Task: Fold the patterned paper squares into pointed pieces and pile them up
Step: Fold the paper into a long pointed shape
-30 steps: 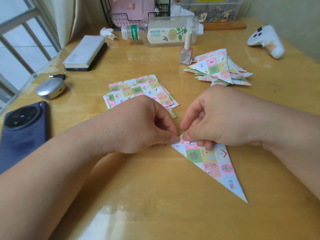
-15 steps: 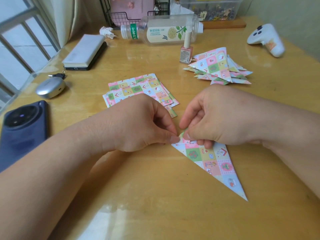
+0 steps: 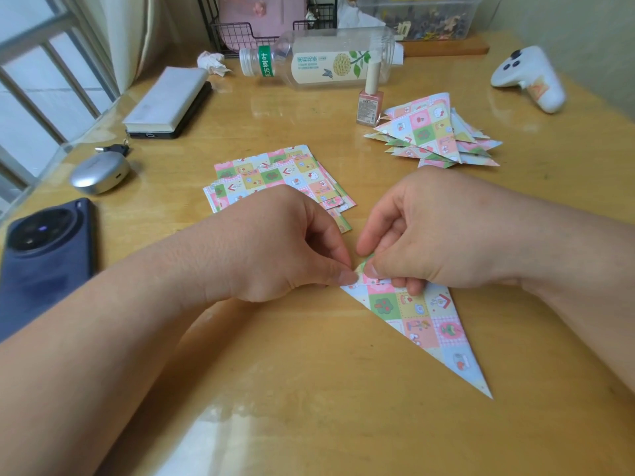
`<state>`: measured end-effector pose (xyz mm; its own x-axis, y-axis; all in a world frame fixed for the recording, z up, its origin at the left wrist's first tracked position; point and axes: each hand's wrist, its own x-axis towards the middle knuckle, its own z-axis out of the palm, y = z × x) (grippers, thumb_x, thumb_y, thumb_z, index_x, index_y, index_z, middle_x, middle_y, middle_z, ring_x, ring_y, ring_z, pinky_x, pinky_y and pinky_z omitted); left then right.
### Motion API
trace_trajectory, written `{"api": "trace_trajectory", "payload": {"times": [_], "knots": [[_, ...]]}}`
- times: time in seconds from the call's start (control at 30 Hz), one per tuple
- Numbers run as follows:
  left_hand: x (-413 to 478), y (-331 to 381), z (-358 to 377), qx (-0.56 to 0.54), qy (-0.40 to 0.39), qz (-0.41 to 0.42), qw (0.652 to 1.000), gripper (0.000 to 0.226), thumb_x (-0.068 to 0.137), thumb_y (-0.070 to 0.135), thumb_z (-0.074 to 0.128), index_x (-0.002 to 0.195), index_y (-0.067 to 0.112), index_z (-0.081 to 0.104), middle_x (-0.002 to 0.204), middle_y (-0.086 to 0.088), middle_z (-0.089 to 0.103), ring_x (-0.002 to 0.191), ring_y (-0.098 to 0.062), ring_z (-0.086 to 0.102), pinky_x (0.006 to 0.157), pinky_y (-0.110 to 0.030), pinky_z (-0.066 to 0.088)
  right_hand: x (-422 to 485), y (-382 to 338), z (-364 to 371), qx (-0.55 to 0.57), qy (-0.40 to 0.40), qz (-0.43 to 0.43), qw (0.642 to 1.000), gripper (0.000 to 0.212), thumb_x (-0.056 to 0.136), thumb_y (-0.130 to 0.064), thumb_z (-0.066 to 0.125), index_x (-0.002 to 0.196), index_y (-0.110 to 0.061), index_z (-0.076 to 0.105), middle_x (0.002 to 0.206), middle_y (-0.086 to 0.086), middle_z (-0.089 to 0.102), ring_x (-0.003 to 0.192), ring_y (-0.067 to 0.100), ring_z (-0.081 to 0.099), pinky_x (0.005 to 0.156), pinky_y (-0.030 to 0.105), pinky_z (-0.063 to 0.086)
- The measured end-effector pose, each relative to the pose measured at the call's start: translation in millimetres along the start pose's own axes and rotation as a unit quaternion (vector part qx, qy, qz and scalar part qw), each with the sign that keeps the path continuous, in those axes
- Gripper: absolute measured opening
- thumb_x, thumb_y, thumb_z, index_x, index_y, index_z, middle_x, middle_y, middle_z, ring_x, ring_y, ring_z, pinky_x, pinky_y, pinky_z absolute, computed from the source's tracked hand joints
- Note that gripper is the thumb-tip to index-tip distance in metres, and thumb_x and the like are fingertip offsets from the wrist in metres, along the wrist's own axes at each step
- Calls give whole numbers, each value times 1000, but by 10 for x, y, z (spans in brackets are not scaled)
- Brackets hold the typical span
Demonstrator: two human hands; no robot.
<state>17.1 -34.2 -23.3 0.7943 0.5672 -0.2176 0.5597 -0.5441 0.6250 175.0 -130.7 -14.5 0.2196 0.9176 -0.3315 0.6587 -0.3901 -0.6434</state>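
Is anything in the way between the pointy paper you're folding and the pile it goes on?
Nothing visible. Only bare table lies between the pointed piece and the pile; the little pink bottle stands beside the pile's left edge.

Daylight admitted from window [image 3: 41, 97], left; evenly bright. Glare noted on tabletop [image 3: 240, 434] nr bottom edge. Soft shadows cast under forearms [image 3: 120, 338]. Edges bowed by wide-angle; bg possibly soft.

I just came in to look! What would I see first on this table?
The left hand and right hand pinch the wide end of a long pointed paper piece in the middle of the table. Behind them lie flat paper squares; a pile of folded pieces sits at the back right.
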Motion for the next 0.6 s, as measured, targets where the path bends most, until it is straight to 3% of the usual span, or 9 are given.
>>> {"api": "trace_trajectory", "payload": {"times": [0.6], "knots": [[4, 13, 5, 0, -1, -7, 1000, 9, 75, 37, 86, 73, 32, 78, 52, 20, 61, 48, 5, 52, 48, -8, 37, -15, -21, 4, -6, -2, 7, 1000, 12, 81, -10, 75, 83, -20, 70, 68, 6, 75, 54, 18, 72, 70, 47, 63]]}}
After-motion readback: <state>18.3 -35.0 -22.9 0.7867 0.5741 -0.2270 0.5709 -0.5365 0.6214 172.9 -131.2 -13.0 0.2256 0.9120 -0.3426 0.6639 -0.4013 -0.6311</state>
